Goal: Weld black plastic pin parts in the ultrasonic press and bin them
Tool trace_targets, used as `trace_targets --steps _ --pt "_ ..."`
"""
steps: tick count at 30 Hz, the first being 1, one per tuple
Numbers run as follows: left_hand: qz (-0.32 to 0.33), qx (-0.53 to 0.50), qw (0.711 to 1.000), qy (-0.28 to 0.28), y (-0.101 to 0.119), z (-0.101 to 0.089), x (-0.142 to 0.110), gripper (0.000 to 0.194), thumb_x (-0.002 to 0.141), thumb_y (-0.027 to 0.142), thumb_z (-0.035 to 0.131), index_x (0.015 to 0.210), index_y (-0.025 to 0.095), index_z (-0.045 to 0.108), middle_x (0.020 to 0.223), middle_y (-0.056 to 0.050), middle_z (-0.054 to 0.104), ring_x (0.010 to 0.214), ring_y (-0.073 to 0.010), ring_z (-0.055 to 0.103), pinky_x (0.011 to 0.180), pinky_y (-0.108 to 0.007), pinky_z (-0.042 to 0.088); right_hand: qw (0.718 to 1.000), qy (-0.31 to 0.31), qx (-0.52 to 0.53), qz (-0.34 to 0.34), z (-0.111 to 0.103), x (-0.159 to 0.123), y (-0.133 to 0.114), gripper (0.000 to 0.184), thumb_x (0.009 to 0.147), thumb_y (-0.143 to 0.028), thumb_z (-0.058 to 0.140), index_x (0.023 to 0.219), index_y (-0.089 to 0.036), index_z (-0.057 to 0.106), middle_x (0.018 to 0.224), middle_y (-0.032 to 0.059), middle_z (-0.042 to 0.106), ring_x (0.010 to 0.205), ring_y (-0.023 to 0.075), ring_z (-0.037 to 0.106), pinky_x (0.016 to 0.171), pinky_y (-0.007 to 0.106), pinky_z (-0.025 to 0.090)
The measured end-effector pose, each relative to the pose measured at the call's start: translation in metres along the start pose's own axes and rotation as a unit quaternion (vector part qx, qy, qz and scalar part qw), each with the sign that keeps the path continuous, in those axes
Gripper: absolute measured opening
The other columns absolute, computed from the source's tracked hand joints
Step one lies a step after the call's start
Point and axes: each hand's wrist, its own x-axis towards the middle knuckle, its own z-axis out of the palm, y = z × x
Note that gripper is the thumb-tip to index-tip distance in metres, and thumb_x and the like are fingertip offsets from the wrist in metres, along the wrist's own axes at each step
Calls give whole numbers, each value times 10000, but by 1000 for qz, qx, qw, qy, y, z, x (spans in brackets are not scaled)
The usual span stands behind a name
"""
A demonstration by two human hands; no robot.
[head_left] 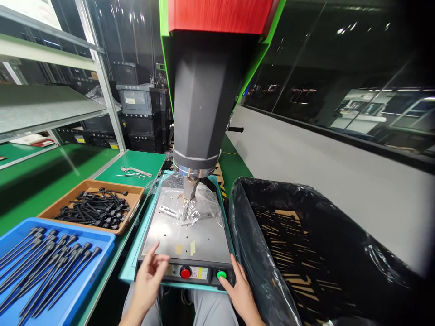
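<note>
The landmark here is the flat grey metal plate of the press-like machine, drilled with small round holes. At its front right corner, the right hand lies along the edge, thumb at the domed green button; whether it presses cannot be told. That grip is spread, wrapped around nothing. The left hand is at the plate's front left corner, its grip loosely apart and holding nothing, left of the round red button.

Over the rear of the plate stands a matt dark-grey faceted housing, ending in a blunt metal tool amid crinkled clear plastic film. Glare and folds hide whether a workpiece sits under it.

Left of the plate, on the smooth green worktop, two shallow plastic trays both hold pieces: in the blue tray, long thin black rods with chunky heads lie roughly aligned; in the orange-brown tray, similar black pieces are heaped at random. Judging by this, work seems partway along, though which lot is finished cannot be told.

Right of the plate, a bin lined with glossy, wrinkled black plastic shows narrow tan streaks at its bottom.
</note>
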Motion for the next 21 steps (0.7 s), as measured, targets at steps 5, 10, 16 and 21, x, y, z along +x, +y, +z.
trace_targets --steps 5,10,16,21 --pt "31 -81 976 -198 17 56 8 1012 852 386 657 1508 344 -111 1395 -173 480 1001 -209 614 852 -371 494 992 123 29 -30 -9 15 -38 429 850 -483 559 1138 -179 653 1200 152 618 1107 312 604 976 474 483" --pt "47 -115 967 -220 36 80 35 1127 819 380 695 1462 379 -230 1546 -175 239 1207 -264 513 903 -395 480 986 -5 157 -57 5 39 -99 383 912 -435 494 1138 -170 654 1071 142 698 982 268 671 853 398 557" --pt "85 -86 980 -160 46 74 49 871 832 362 671 1509 374 123 1607 -93 68 1275 -282 466 906 -368 500 972 -69 148 -171 32 87 -150 388 896 -284 497 1259 -207 610 1256 121 622 1173 277 579 994 461 481" --pt "105 -69 979 -160 53 71 51 801 839 343 663 1498 371 208 1605 -74 122 1275 -277 471 882 -347 507 978 7 78 -193 49 132 -175 502 884 -282 490 1364 -136 507 1431 173 454 1347 313 397 1126 508 317"
